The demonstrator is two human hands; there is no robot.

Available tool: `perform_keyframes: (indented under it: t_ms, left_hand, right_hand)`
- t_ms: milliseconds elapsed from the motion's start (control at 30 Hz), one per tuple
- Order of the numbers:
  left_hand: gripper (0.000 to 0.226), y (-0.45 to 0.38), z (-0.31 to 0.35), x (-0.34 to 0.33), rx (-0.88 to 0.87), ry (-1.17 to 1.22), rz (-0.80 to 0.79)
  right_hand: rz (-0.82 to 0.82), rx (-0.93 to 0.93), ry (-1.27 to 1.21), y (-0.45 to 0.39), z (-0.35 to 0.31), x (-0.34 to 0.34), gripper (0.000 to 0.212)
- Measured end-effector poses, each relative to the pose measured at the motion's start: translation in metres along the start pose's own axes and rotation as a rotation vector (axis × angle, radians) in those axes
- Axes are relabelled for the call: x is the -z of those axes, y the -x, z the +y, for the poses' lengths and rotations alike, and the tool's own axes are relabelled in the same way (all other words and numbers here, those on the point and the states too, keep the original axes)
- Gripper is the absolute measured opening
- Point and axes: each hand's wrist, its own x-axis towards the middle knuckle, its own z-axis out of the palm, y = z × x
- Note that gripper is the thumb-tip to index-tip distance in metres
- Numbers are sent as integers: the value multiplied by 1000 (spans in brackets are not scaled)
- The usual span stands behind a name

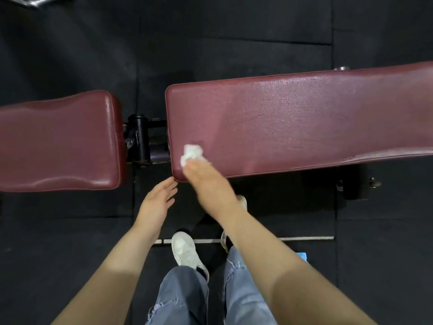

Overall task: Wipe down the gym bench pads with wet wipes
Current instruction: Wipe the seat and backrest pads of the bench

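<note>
Two maroon bench pads lie across the view. The long back pad (293, 123) on the right shines wet along most of its surface. The shorter seat pad (58, 141) sits to the left. My right hand (206, 181) holds a crumpled white wet wipe (191, 154) against the near left corner of the long pad; its fingers are blurred. My left hand (159, 202) hovers with straight fingers just below that corner, its fingertips close to the pad's edge, holding nothing.
A black metal hinge and frame (140, 139) fill the gap between the pads. Black rubber floor tiles surround the bench. My feet in white shoes (185, 252) stand close to the bench. A black bench foot (356, 184) sits under the long pad at right. A blue object (302, 255) peeks out beside my right arm.
</note>
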Motion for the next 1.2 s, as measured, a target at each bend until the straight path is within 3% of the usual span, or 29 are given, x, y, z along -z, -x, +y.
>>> perform_keyframes:
  t_ms: [67, 167, 233, 367, 433, 533, 600, 667, 733, 800, 900, 1000, 1100, 1200]
  left_hand:
    - [41, 0, 3, 1, 28, 76, 4]
    - [40, -1, 6, -1, 38, 36, -2]
    - [41, -1, 7, -2, 31, -10, -14]
    - [43, -2, 2, 1, 15, -47, -17]
    - [43, -3, 0, 0, 31, -13, -1]
    - [45, -6, -3, 0, 43, 28, 21]
    - [46, -6, -3, 0, 32, 47, 49]
    - [44, -7, -2, 1, 7, 46, 82]
    - [40, -9, -1, 4, -28, 1, 85]
    - [37, -11, -3, 7, -49, -72, 59]
    - [39, -9, -7, 8, -82, -192, 12]
    - [38, -5, -6, 8, -95, -206, -7]
    - [38, -2, -3, 7, -83, -199, 0]
    - [36, -4, -4, 9, -86, -181, 4]
  right_hand:
    - [-129, 228, 128, -10, 4, 6, 57]
    - [-37, 161, 76, 8, 58, 51, 67]
    - [8, -65, 72, 41, 101, 86, 69]
    - [296, -774, 17, 103, 149, 123, 57]
    - [349, -902, -26, 97, 130, 110, 47]
    - [164, -623, 101, 49, 66, 64, 38]
    - [103, -322, 12, 13, 19, 27, 45]
    - [-71, -27, -65, -13, -15, 5, 49]
    - [-214, 207, 14, -25, -12, 10, 55]
    - [-255, 269, 21, -19, 20, 28, 56]
    - [-96, 81, 34, 26, 87, 63, 64]
    - [56, -344, 32, 89, 138, 101, 76]
    - [286, -809, -61, 132, 143, 102, 64]
    - [412, -928, -304, 119, 101, 57, 49]
